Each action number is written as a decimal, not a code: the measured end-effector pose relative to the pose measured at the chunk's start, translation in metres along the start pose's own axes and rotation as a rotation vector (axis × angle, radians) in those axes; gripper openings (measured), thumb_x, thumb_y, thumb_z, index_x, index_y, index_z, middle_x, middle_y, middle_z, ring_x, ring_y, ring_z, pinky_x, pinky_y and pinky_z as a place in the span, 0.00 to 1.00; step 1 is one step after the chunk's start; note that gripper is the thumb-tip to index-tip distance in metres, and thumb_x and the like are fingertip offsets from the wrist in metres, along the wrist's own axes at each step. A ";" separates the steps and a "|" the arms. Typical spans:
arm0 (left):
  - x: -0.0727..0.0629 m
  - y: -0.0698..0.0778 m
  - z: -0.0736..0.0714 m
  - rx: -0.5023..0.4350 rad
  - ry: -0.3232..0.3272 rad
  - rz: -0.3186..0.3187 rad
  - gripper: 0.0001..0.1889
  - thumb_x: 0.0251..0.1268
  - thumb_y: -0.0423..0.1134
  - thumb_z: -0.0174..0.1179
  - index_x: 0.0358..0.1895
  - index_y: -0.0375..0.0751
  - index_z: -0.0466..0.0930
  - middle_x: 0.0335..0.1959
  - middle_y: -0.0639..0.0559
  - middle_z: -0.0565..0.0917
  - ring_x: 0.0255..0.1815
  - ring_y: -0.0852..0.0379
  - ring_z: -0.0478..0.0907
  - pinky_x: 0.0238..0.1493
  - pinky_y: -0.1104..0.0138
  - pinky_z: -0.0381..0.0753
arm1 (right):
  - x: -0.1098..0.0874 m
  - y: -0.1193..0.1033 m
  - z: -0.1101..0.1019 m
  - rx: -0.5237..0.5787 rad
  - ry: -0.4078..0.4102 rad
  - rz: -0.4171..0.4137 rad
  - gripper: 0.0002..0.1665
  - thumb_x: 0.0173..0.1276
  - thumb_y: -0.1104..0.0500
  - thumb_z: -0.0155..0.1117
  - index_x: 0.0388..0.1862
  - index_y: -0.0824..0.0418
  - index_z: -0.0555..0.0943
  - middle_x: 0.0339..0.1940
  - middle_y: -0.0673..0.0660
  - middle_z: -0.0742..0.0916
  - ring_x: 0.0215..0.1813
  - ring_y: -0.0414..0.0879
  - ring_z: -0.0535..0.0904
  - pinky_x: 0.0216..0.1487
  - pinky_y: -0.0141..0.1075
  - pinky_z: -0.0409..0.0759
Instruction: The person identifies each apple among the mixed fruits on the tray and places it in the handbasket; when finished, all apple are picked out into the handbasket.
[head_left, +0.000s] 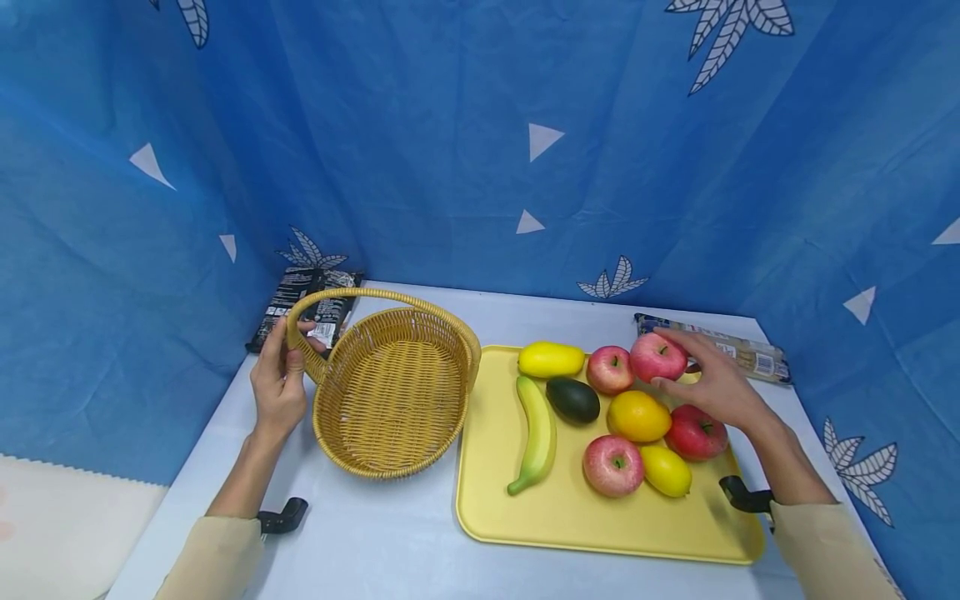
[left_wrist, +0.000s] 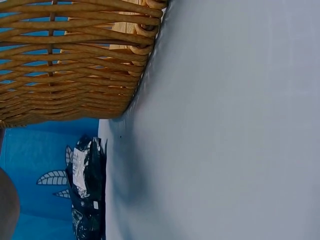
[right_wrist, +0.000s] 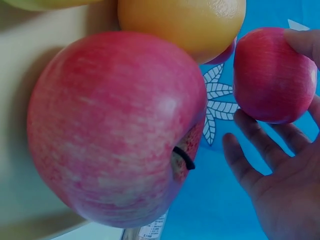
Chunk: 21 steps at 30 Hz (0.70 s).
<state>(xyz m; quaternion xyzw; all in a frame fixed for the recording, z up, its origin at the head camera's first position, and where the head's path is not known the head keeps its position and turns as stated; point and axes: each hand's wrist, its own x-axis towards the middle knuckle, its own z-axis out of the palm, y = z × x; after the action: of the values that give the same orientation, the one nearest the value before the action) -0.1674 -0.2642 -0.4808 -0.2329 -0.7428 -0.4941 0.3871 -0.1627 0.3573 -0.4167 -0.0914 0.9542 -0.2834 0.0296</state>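
On the left, my left hand [head_left: 277, 393] grips the handle of a woven yellow-brown basket [head_left: 326, 425], which holds nothing. The basket's wicker side fills the top of the left wrist view. My right hand [head_left: 718, 382] pinches a pink-red apple [head_left: 658, 358] between thumb and fingers at the tray's far side. In the right wrist view that apple [right_wrist: 272, 75] sits against the fingertips. Around it on the yellow tray [head_left: 540, 521] lie another small apple [head_left: 610, 370], an orange [head_left: 639, 417], a dark red apple [head_left: 696, 433] and an avocado [head_left: 573, 401].
Also on the tray are a mango [head_left: 551, 360], a banana [head_left: 536, 437], a lemon [head_left: 666, 471] and a pink apple [head_left: 613, 466]. A black packet [head_left: 288, 296] lies behind the basket, and a long clear packet [head_left: 750, 354] at the back right. Blue curtains [head_left: 450, 150] surround the table.
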 end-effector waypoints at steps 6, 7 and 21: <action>0.000 0.001 0.001 0.008 0.010 0.006 0.28 0.76 0.19 0.41 0.76 0.33 0.55 0.57 0.34 0.77 0.44 0.58 0.81 0.51 0.72 0.80 | -0.001 -0.005 0.000 -0.012 -0.019 0.012 0.53 0.60 0.42 0.76 0.81 0.41 0.59 0.76 0.65 0.66 0.67 0.67 0.67 0.56 0.69 0.75; 0.000 0.000 0.001 0.012 0.010 0.006 0.28 0.76 0.19 0.41 0.76 0.33 0.55 0.57 0.34 0.77 0.44 0.58 0.81 0.51 0.72 0.80 | -0.001 -0.006 0.001 -0.012 -0.020 0.010 0.54 0.60 0.42 0.76 0.81 0.41 0.59 0.76 0.65 0.66 0.67 0.67 0.67 0.56 0.70 0.74; -0.001 -0.003 0.001 0.028 0.025 0.038 0.28 0.77 0.25 0.43 0.77 0.38 0.57 0.56 0.25 0.68 0.43 0.57 0.81 0.46 0.75 0.80 | 0.001 -0.013 0.005 0.016 -0.030 -0.026 0.52 0.60 0.42 0.76 0.79 0.40 0.61 0.76 0.62 0.67 0.63 0.62 0.71 0.57 0.70 0.73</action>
<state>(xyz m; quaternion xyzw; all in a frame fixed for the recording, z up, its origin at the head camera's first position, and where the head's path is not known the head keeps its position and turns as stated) -0.1695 -0.2646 -0.4833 -0.2354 -0.7403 -0.4789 0.4088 -0.1607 0.3438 -0.4134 -0.1080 0.9500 -0.2902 0.0411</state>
